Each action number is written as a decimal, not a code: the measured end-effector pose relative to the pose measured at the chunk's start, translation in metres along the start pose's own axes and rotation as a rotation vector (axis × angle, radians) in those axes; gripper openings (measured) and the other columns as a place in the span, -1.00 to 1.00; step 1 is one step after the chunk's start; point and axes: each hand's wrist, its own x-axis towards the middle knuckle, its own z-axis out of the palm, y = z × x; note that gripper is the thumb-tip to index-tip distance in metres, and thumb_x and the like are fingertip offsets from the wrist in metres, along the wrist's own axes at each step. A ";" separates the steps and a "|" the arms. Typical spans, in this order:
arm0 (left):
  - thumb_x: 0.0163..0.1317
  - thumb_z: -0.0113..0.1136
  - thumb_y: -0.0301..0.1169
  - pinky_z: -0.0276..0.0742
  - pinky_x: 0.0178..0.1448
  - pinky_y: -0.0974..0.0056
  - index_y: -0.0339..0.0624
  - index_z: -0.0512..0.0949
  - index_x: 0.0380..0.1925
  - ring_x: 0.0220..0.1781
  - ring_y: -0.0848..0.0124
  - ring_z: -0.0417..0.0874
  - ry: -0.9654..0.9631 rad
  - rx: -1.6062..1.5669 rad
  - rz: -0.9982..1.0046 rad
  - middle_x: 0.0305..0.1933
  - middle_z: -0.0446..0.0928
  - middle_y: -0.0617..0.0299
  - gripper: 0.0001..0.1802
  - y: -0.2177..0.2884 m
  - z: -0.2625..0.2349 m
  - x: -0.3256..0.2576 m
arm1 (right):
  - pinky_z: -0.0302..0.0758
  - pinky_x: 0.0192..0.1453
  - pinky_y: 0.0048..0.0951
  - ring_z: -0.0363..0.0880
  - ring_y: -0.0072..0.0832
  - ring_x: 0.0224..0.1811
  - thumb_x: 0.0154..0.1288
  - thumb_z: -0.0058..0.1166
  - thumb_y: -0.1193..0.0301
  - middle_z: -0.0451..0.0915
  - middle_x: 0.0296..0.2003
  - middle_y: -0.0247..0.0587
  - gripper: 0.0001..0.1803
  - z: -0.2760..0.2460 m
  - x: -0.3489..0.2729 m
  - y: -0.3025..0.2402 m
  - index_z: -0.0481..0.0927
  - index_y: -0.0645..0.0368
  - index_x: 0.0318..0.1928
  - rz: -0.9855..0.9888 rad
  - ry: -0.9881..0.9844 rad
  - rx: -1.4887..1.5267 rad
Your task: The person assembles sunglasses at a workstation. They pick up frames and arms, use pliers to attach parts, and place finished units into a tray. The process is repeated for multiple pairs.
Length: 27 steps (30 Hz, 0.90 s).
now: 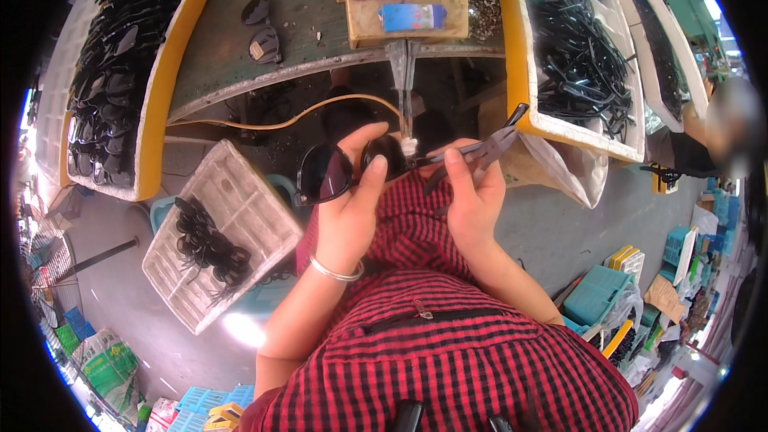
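Two bare hands held one pair of dark-lensed sunglasses with a black frame (pixel 346 170) just below the near edge of the green workbench (pixel 240 48).

Your left hand (pixel 352 208) gripped the sunglasses front, thumb over the top and fingers curled behind the lens, a silver bangle (pixel 336 274) on that wrist. Your right hand (pixel 474 196) pinched a slim dark temple arm (pixel 480 148) between thumb and fingers, its end meeting the frame's corner beneath a metal tool tip (pixel 406 96) that hung from the workbench edge. A white foam tray with a small heap of black parts (pixel 220 232) sat low at your left, and a yellow-rimmed white tray packed with black temple arms (pixel 576 56) stood at your right. Two loose dark lenses (pixel 260 28) lay on the workbench near its left corner.
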 end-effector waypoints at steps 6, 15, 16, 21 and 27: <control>0.47 -0.11 -0.52 0.54 0.31 0.07 -0.30 0.31 0.25 0.21 0.23 0.54 -0.016 -0.063 -0.001 0.19 0.45 -0.03 -0.62 -0.002 -0.002 0.000 | 0.52 -0.15 -0.53 0.60 -0.54 -0.32 0.44 0.01 0.52 0.62 -0.34 -0.21 -0.91 -0.001 0.001 0.002 0.46 0.28 -0.12 0.012 -0.013 0.021; 0.46 -0.07 -0.50 0.52 0.32 0.06 -0.31 0.30 0.25 0.22 0.22 0.54 -0.039 -0.074 0.001 0.20 0.45 -0.04 -0.61 -0.003 -0.004 0.002 | 0.54 -0.15 -0.50 0.62 -0.52 -0.31 0.45 0.01 0.51 0.63 -0.32 -0.19 -0.90 -0.002 0.001 0.003 0.46 0.27 -0.11 0.014 -0.019 0.052; 0.46 -0.07 -0.50 0.52 0.33 0.05 -0.32 0.30 0.25 0.22 0.22 0.53 -0.040 -0.059 0.009 0.20 0.45 -0.04 -0.61 -0.004 -0.005 0.002 | 0.54 -0.15 -0.50 0.62 -0.51 -0.31 0.45 0.01 0.51 0.63 -0.32 -0.19 -0.89 -0.002 0.000 0.003 0.46 0.28 -0.10 0.013 -0.020 0.059; 0.43 -0.05 -0.54 0.50 0.28 0.15 -0.31 0.33 0.23 0.19 0.30 0.53 -0.016 -0.098 0.019 0.16 0.47 0.02 -0.62 -0.005 -0.004 0.002 | 0.56 -0.14 -0.49 0.63 -0.49 -0.30 0.45 0.01 0.50 0.63 -0.29 -0.17 -0.88 -0.004 0.000 0.005 0.44 0.28 -0.08 0.019 -0.025 0.080; 0.40 0.01 -0.60 0.47 0.20 0.36 -0.28 0.42 0.19 0.13 0.46 0.54 0.027 -0.193 -0.001 0.09 0.54 0.15 -0.64 0.000 0.001 0.001 | 0.58 -0.13 -0.47 0.64 -0.47 -0.28 0.45 0.01 0.50 0.62 -0.28 -0.16 -0.86 -0.005 0.000 0.005 0.44 0.28 -0.06 0.029 -0.025 0.093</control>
